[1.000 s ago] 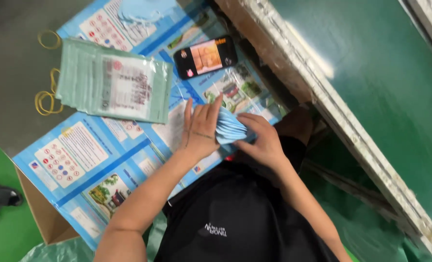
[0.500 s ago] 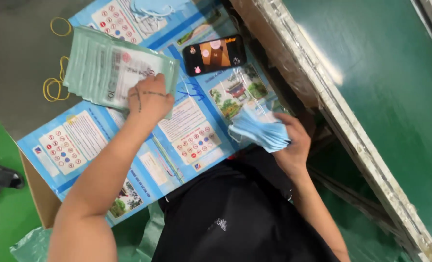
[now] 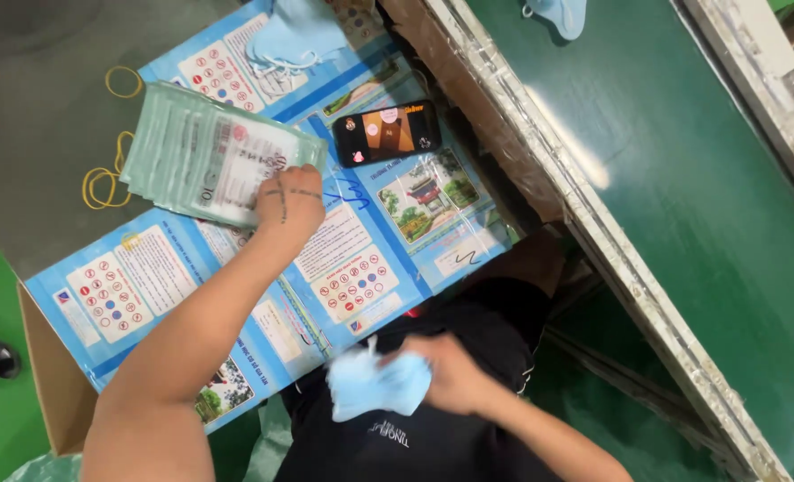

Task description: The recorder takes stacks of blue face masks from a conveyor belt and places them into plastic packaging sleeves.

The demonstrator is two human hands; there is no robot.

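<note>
- Yellow rubber bands lie on the grey floor at far left, beside the stack of green packets.
- Your left hand rests on that stack's near corner, fingers curled onto the top packet; you cannot tell whether the grip has closed on it.
- Blue poster-covered surface carries the stack and a phone.
- Your right hand grips a bunch of blue face masks over your lap.
- Green conveyor belt runs along the right.
</note>
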